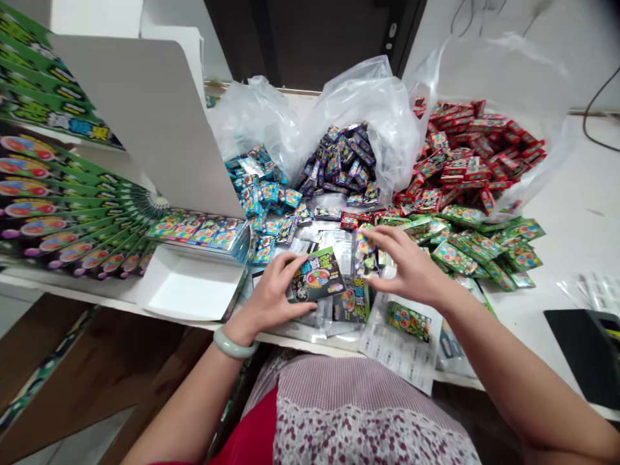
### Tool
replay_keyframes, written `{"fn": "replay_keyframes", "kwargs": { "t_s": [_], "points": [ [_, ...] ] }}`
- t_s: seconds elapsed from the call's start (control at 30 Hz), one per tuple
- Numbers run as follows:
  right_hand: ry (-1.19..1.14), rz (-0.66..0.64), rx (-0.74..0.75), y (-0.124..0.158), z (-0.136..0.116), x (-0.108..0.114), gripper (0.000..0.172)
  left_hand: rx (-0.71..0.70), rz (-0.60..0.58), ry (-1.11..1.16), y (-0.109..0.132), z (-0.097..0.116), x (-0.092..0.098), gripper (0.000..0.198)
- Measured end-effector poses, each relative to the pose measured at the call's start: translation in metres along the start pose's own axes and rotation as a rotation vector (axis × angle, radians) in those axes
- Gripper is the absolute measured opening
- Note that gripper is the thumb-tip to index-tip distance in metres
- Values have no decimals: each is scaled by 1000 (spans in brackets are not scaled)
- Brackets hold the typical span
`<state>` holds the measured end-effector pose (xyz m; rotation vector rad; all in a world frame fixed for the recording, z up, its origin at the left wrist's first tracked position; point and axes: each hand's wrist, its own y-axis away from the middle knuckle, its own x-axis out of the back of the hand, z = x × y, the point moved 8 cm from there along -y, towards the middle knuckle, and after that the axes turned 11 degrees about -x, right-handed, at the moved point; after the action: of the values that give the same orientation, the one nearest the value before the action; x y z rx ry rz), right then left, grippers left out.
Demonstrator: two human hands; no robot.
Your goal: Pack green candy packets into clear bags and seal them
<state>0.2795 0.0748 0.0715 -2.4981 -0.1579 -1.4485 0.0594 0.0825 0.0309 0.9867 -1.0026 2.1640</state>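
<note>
My left hand point(276, 290), with a pale bangle at the wrist, grips a black and green printed card point(317, 276) between thumb and fingers. To its right, my right hand point(404, 265) holds a small purple box point(365, 253) between thumb and fingertips. Below the hands another black and green card point(352, 301) lies on clear plastic packaging. A green packet point(409, 321) rests on a printed white sheet point(397, 352) near the front edge, under my right forearm.
Plastic bags spill blue boxes point(264, 190), purple boxes point(339, 158) and red boxes point(465, 155) along the back. Green packets point(489, 248) lie at right. An open white display box point(194, 281) stands left, beside fanned green cards point(82, 219). A black tray point(581, 355) sits far right.
</note>
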Motion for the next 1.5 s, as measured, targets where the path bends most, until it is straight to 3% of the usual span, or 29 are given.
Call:
{"fn": "replay_keyframes", "kwargs": {
  "t_s": [0.13, 0.37, 0.53, 0.7, 0.83, 0.97, 1.03, 1.13, 1.2, 1.3, 1.4, 1.5],
  "points": [
    [89, -246, 180, 8, -30, -1, 72, -42, -34, 0, -3, 4, -4, 92],
    [164, -385, 232, 2, -36, -6, 69, -64, -94, 49, 0, 7, -11, 91],
    [203, -363, 209, -8, -38, -14, 66, -18, -67, 103, -4, 6, -12, 89],
    [3, -270, 94, -18, -31, -20, 83, 38, -14, 122, -3, 3, -10, 89],
    [-100, -107, 65, -13, -35, -18, 56, 90, 71, 98, 5, 0, 0, 90],
    [-161, -200, 127, -15, -47, -37, 45, 123, 118, 121, 14, -5, 5, 93],
    [-256, -169, 118, -39, -45, -39, 38, 158, 146, 144, 21, -10, 9, 94],
    [-288, 18, -57, -103, -31, -44, 35, 221, 172, 176, 33, -18, 18, 93],
    [-85, 13, -85, -151, -36, -66, 30, 245, 178, 193, 39, -21, 23, 92],
    [11, 4, -96, -209, -53, -102, 23, 262, 183, 196, 46, -23, 27, 94],
    [29, 14, -172, -237, -59, -126, 29, 273, 205, 165, 50, -26, 29, 95],
    [-30, 1, -240, -238, -49, -132, 29, 271, 200, 147, 52, -29, 30, 95]
  ]
}}
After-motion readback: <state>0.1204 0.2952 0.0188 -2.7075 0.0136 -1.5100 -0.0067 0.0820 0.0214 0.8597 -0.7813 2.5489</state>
